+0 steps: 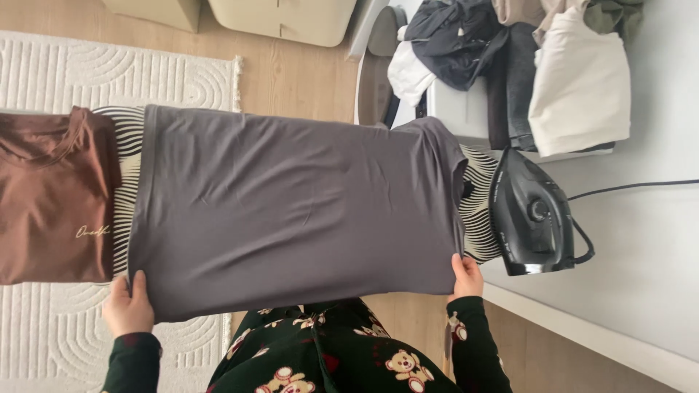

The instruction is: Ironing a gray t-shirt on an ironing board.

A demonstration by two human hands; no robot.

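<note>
Head view: we have the grey shirt [291,211] spread flat over the striped ironing board [480,211], left hand [127,306] and right hand [466,276] each pinching its near corners. Smoothing seems underway; next likely needs the black iron [531,218] at right.

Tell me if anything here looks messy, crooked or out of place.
Mostly tidy. The grey shirt lies fairly flat on the striped ironing board, held at both near corners by the left hand and right hand. Only the clothes pile behind the black iron looks jumbled, unfolded.
</note>
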